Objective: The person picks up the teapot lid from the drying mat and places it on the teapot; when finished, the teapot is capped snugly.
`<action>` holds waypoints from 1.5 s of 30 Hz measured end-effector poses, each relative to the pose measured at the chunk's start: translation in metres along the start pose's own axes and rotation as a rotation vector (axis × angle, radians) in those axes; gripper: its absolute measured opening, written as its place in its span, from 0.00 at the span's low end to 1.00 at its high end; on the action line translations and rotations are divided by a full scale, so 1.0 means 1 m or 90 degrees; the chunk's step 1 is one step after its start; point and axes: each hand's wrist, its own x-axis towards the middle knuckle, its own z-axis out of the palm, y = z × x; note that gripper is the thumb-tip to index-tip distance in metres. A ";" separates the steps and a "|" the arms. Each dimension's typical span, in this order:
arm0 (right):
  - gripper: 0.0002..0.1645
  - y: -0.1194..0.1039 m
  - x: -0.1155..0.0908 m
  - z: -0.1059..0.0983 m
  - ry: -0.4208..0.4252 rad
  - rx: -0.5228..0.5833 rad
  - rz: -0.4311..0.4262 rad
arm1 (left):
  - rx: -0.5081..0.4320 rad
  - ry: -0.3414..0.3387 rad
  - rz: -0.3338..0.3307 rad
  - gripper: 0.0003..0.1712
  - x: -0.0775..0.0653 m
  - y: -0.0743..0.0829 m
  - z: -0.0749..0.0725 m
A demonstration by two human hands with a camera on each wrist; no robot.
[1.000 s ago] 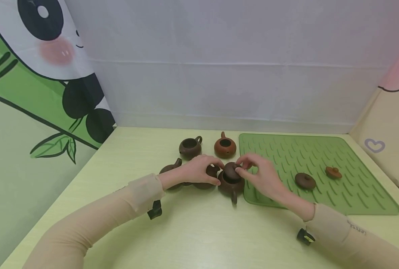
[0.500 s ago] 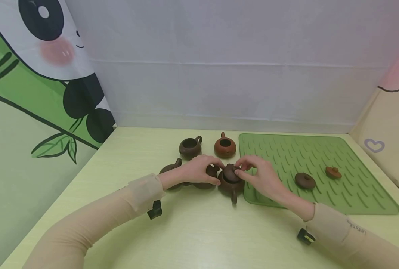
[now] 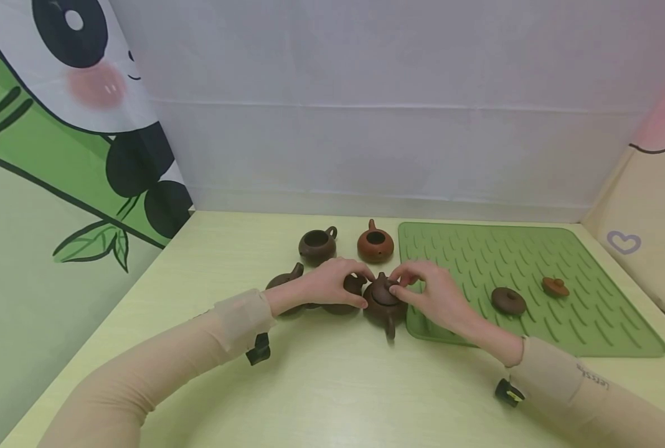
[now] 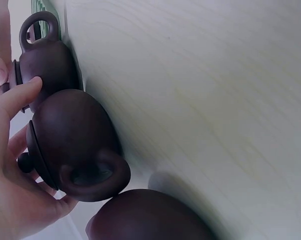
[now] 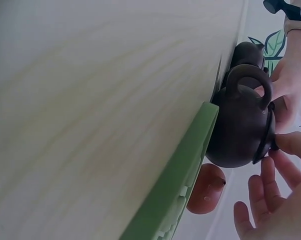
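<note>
My right hand (image 3: 436, 292) pinches the knob of a dark brown lid (image 3: 384, 295), which sits over the mouth of a dark clay teapot (image 3: 378, 315). In the right wrist view the lid (image 5: 265, 134) lies against the teapot's rim, with thumb and finger at its knob. My left hand (image 3: 332, 281) holds the same teapot from the left. Its thumb presses the pot's body (image 4: 50, 65) in the left wrist view; its fingers are partly hidden. Beneath that hand stands another dark teapot (image 4: 75, 135) with its lid on.
Farther left is a dark teapot (image 3: 279, 281), partly behind my forearm. Two lidless teapots, one brown (image 3: 317, 252) and one reddish (image 3: 375, 251), stand behind. On the green mat (image 3: 467, 249) at right lie a dark lid (image 3: 508, 303) and a reddish lid (image 3: 555, 288).
The lid, tilted over the teapot's mouth before, has come down and now lies nearly level there, still in my right hand's pinch. My left hand has stayed in place.
</note>
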 end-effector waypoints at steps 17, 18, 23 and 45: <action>0.07 -0.001 0.004 0.001 -0.021 -0.005 -0.005 | -0.003 0.005 0.004 0.26 0.000 -0.002 0.001; 0.07 -0.001 0.004 0.001 -0.023 -0.004 -0.004 | -0.003 0.004 0.002 0.26 0.001 -0.002 0.001; 0.07 0.000 0.003 0.001 -0.032 0.002 0.001 | -0.008 0.003 0.002 0.26 0.001 -0.002 0.002; 0.07 0.000 0.003 0.000 -0.036 0.010 0.010 | -0.007 -0.011 0.020 0.26 0.002 0.001 -0.002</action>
